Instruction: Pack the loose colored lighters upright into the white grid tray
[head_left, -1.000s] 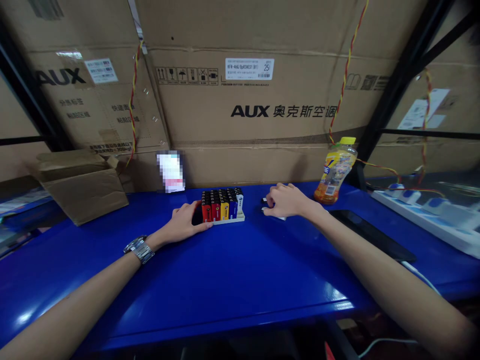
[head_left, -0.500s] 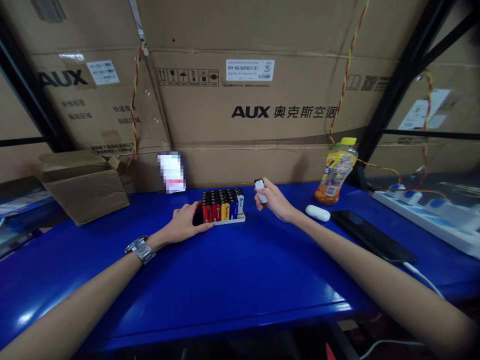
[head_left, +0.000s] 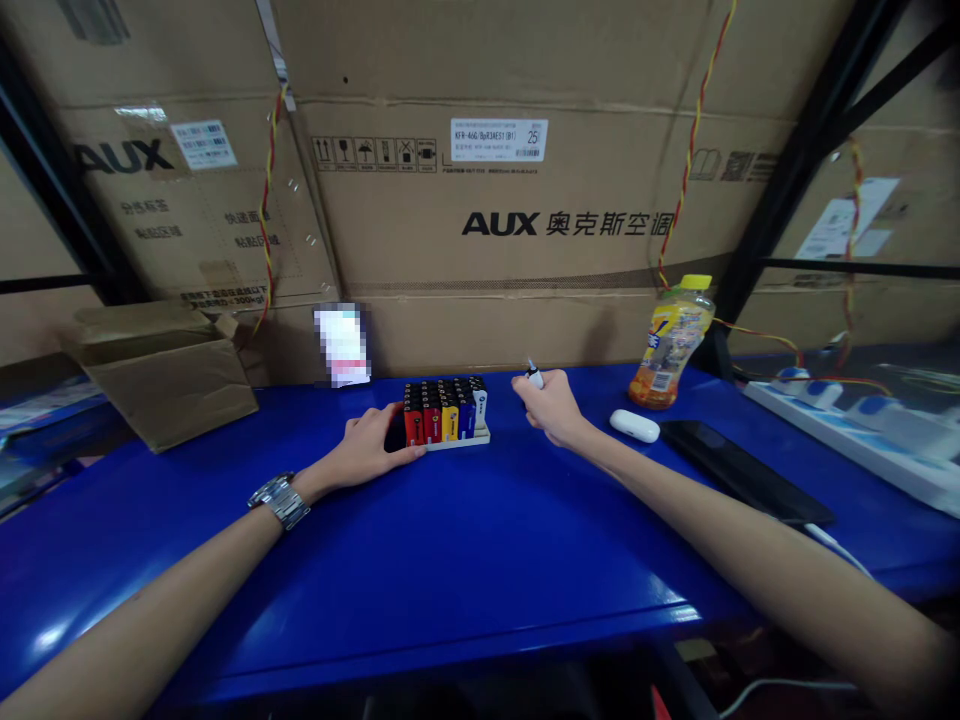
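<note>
Head view: my right hand (head_left: 553, 410) is clamped round a white cigarette lighter (head_left: 535, 378), just right of the white tray (head_left: 483, 437) of upright lighters (head_left: 449, 421), whose left end my left hand (head_left: 367, 445) grips on the blue table (head_left: 450, 560)

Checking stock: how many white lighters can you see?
2: one white lighter at the right end of the tray, another white lighter in the right grip. More may be hidden in the tray.
</note>
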